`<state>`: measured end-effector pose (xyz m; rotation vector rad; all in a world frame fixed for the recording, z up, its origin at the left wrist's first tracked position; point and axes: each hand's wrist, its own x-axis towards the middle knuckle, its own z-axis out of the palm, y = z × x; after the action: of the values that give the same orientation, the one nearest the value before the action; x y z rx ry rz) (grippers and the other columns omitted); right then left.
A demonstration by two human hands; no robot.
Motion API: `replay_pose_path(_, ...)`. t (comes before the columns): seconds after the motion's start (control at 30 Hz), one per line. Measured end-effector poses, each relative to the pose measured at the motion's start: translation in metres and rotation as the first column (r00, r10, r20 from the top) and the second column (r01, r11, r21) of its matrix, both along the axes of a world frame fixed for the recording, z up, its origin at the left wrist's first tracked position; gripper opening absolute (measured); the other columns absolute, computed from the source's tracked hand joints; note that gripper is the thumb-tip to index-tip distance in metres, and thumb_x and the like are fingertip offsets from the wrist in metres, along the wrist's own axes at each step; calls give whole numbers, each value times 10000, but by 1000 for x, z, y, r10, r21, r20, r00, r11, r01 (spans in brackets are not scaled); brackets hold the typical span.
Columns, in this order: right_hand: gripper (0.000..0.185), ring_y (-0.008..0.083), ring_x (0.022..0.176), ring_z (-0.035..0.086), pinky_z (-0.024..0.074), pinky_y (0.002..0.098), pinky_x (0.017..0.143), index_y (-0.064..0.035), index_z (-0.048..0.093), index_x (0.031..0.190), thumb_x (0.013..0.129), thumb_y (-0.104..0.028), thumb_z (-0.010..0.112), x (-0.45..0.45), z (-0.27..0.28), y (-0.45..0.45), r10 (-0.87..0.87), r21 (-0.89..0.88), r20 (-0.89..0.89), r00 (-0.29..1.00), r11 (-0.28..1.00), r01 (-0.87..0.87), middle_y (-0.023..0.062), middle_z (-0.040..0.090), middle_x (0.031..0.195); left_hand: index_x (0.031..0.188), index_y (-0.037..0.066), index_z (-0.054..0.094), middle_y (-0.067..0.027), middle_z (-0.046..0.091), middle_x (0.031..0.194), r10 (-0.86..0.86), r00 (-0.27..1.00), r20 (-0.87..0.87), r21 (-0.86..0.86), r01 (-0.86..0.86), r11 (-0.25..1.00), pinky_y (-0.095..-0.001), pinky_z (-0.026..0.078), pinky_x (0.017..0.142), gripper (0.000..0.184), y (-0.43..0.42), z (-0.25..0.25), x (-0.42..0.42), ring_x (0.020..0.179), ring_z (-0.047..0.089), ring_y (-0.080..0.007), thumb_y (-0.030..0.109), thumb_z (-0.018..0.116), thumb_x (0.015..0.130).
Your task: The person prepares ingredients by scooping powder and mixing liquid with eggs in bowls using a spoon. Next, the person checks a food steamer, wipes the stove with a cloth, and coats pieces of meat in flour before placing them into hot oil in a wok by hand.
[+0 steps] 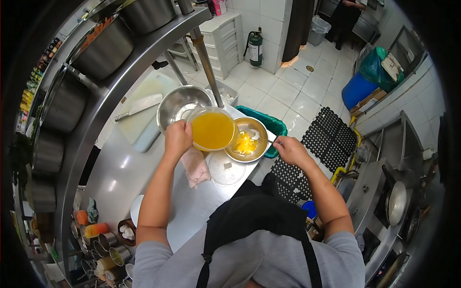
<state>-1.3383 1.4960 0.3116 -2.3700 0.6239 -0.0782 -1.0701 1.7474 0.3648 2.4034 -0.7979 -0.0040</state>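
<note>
My left hand [178, 139] is closed on the rim of a clear round plastic container [213, 128] full of yellow-orange liquid. The container's right side meets the edge of a metal bowl [265, 152], which holds a yellow mixture [246, 143]. My right hand [291, 150] grips the thin handle of a spoon [263, 138] whose end rests inside that bowl. Below the container lie a folded pinkish cloth [196, 168] and a clear round lid [227, 168], both on the steel table. A perforated metal colander [180, 103] stands just beyond my left hand.
At the left, a knife [137, 108] lies on a white cutting board [149, 120]. A steel shelf [108, 96] with several metal pots overhangs the table [113, 168]. A green-lined bin [278, 129] stands behind the bowl. Stove pans [396, 203] are at right; another person [345, 21] stands far back.
</note>
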Motion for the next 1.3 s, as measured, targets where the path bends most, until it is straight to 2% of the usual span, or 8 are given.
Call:
replay_pose_path(0.23, 234, 372, 747, 648, 497, 448, 673, -9, 659, 898, 913, -235, 599, 0, -6, -2, 27, -3, 30, 999, 1000, -27, 204, 660, 775, 658, -43, 594, -287, 593, 682, -12, 997, 71, 24, 11, 1000, -527, 472, 630, 316, -2, 5, -1, 658, 604, -466, 190, 590, 871)
replay_pose_path(0.57, 234, 389, 823, 653, 508, 458, 738, -16, 676, 917, 914, -233, 591, 3, -2, 0, 9, 22, -61, 998, 1000, -8, 219, 674, 837, 640, -35, 591, -280, 593, 672, -18, 991, 130, 21, 16, 1000, -525, 471, 621, 319, -3, 9, -1, 646, 603, -460, 183, 593, 874)
replay_pose_path(0.6, 236, 407, 860, 651, 508, 476, 763, -12, 676, 911, 913, -230, 587, 3, 0, 0, 9, 31, -73, 997, 1000, -7, 231, 677, 871, 640, -35, 591, -280, 593, 672, -23, 991, 132, 21, 20, 1000, -525, 471, 621, 319, -4, 10, -1, 646, 603, -460, 183, 593, 874)
replay_pose_path(1.3, 240, 399, 864, 656, 512, 465, 762, -19, 685, 916, 912, -241, 595, 7, 2, -1, 20, 45, -99, 995, 999, -15, 225, 684, 878, 658, -31, 611, -278, 604, 689, -32, 989, 143, 49, 26, 998, -522, 480, 645, 308, -6, 15, 1, 668, 612, -456, 195, 596, 868)
